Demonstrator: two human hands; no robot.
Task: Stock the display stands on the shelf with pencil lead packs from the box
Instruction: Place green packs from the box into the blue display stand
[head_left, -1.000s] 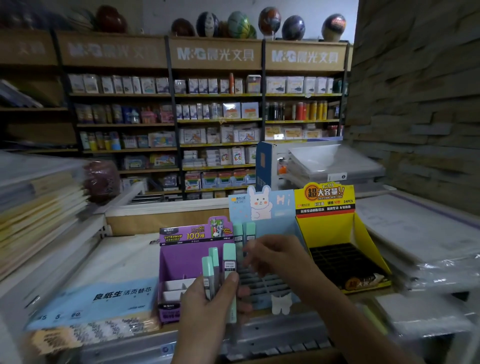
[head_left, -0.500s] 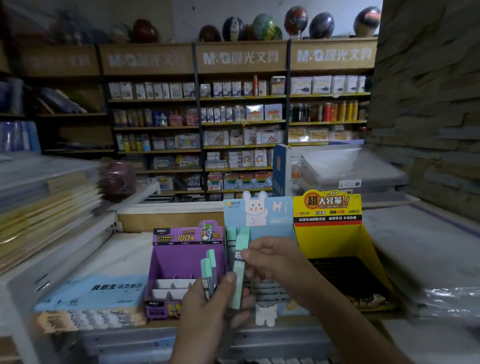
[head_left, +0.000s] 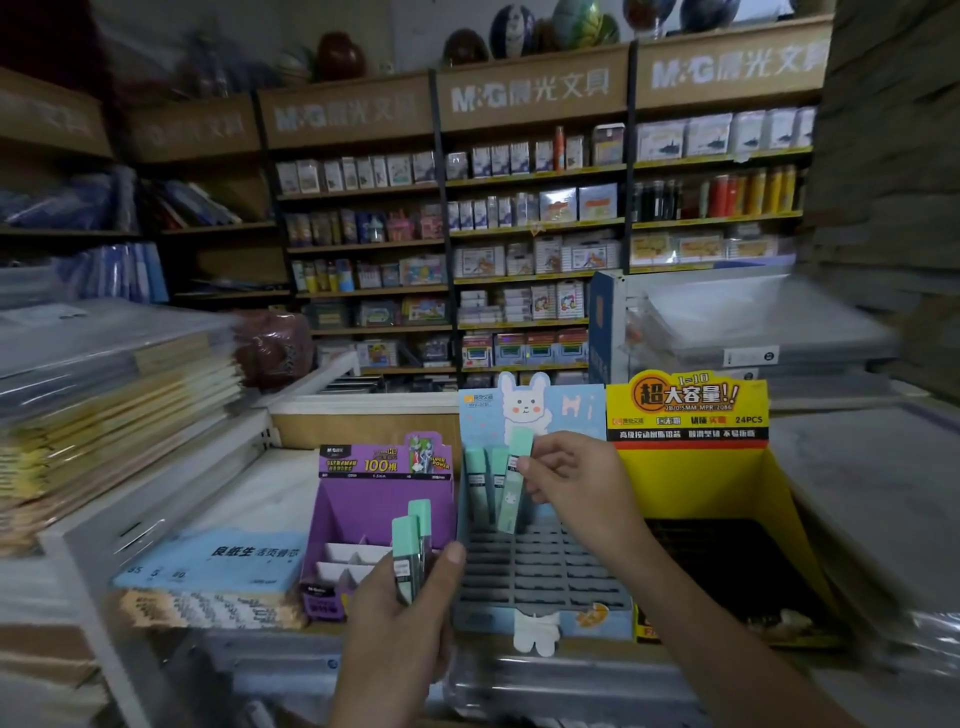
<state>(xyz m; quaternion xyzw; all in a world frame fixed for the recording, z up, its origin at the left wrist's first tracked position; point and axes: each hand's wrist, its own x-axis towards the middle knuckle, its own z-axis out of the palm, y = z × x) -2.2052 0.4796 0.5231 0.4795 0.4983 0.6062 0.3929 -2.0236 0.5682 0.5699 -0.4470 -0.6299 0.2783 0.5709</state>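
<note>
Over the blue rabbit display stand (head_left: 540, 566), the right hand (head_left: 571, 480) pinches one mint-green lead pack (head_left: 515, 480), tilted above the slotted tray beside two packs already standing at the back. Lower left, the left hand (head_left: 402, 618) grips two more packs (head_left: 411, 545) upright, in front of the purple stand (head_left: 384, 499).

— Where does this view look from?
— From the person's head. It is wide-angle, facing forward and tilted down. The left hand (head_left: 400, 613) and right hand (head_left: 571, 478), both holding mint-green plastic lead packs (head_left: 410, 551), sit low in frame, nearest the lens.
— And past them?
— Close and centred is the pale blue cardboard display stand with a white rabbit (head_left: 571, 410), between a purple cardboard stand (head_left: 384, 462) and a yellow cardboard stand (head_left: 685, 410). The wooden wall shelving of boxed stationery (head_left: 535, 171) fills the upper half, well apart. The edges of the frame are blurred.
</note>
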